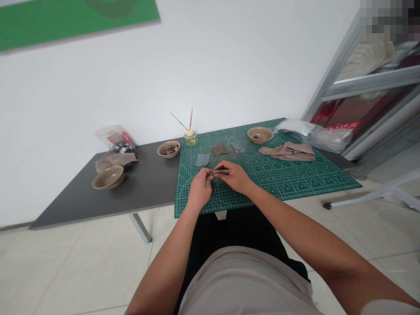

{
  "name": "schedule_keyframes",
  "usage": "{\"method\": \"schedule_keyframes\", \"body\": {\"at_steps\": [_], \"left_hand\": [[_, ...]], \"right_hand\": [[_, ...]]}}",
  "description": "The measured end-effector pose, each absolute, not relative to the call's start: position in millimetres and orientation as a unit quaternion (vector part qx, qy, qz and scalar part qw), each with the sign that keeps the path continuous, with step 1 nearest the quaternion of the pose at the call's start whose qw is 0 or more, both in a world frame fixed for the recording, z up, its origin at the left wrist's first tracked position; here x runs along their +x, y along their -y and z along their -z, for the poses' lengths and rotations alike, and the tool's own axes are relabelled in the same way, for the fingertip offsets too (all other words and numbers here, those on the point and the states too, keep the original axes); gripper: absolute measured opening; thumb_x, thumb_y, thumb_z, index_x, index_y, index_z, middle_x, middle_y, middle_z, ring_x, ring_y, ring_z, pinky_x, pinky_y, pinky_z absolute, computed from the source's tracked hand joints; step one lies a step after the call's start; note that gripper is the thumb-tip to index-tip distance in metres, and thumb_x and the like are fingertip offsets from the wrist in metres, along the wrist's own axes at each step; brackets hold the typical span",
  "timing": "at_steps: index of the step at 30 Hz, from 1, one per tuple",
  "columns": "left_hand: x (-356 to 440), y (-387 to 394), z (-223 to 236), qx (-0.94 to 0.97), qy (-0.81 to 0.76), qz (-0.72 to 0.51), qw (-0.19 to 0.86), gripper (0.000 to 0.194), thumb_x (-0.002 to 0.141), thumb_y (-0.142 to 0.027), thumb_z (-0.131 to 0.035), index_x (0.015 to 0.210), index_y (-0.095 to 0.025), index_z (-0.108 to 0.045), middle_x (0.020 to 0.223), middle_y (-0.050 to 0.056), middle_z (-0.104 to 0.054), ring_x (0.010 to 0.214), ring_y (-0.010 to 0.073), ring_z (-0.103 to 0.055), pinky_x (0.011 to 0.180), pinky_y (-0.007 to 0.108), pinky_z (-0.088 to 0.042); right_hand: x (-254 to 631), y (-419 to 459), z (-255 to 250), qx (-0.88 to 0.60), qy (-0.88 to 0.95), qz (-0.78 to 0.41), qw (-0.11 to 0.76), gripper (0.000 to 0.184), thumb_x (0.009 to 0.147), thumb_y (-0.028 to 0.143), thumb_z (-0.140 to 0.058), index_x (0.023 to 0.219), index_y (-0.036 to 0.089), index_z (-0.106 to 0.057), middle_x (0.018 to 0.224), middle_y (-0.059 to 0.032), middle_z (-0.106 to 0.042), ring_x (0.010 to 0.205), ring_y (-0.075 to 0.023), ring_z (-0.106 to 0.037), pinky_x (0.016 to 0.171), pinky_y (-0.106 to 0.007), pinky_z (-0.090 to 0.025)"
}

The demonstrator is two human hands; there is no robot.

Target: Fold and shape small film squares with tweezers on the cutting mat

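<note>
Both hands meet over the green cutting mat (262, 170) near its front left part. My right hand (236, 177) is closed round a slim, flat greyish piece (222, 171), whose exact kind is too small to tell. The fingers of my left hand (201, 186) are pinched together at the left end of that piece; whatever they hold is mostly hidden. Just beyond the hands lie a light grey square sheet (202, 159), a brown square sheet (219, 150) and a small clear plastic bag (238, 147).
A bowl of small dark and tan pieces (169, 149) stands left of a reed diffuser (190, 137). Another bowl (260, 135), a crumpled cloth (288, 152) and plastic wrapping (315, 133) are at right. Far left are a bowl (108, 178), cloth (114, 161) and tipped clear jar (114, 138).
</note>
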State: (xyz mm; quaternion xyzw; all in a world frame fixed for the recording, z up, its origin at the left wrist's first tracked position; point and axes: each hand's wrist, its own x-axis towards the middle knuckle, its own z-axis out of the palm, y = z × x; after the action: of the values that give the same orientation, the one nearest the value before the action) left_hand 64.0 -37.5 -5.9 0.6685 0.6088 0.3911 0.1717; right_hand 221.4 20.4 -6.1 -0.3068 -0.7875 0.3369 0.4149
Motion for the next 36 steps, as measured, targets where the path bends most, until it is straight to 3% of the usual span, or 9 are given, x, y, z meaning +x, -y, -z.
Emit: {"method": "schedule_keyframes", "body": {"at_steps": [27,36], "left_hand": [[62.6,36.3,7.0,0.668,-0.608,-0.390,0.178,0.013,0.089,-0.014,-0.047,0.094,-0.020,-0.058,0.092,0.005,-0.066,0.087,0.0201,-0.061,0.079,0.031,-0.045],[60.1,35.9,7.6,0.671,-0.598,-0.396,0.186,0.014,0.088,-0.014,-0.047,0.094,-0.020,-0.058,0.089,0.004,-0.065,0.085,0.0190,-0.059,0.079,0.031,-0.045]], "right_hand": [[221.9,-20.9,7.6,-0.309,0.773,-0.359,0.422,0.004,0.082,0.024,-0.070,0.081,0.020,-0.066,0.079,0.0011,-0.067,0.075,-0.0147,-0.062,0.069,-0.027,-0.044],[221.5,-22.4,7.7,-0.279,0.779,-0.377,0.417,0.006,0.083,0.025,-0.067,0.086,0.021,-0.066,0.085,0.0000,-0.067,0.080,-0.0156,-0.063,0.073,-0.028,-0.046]]}}
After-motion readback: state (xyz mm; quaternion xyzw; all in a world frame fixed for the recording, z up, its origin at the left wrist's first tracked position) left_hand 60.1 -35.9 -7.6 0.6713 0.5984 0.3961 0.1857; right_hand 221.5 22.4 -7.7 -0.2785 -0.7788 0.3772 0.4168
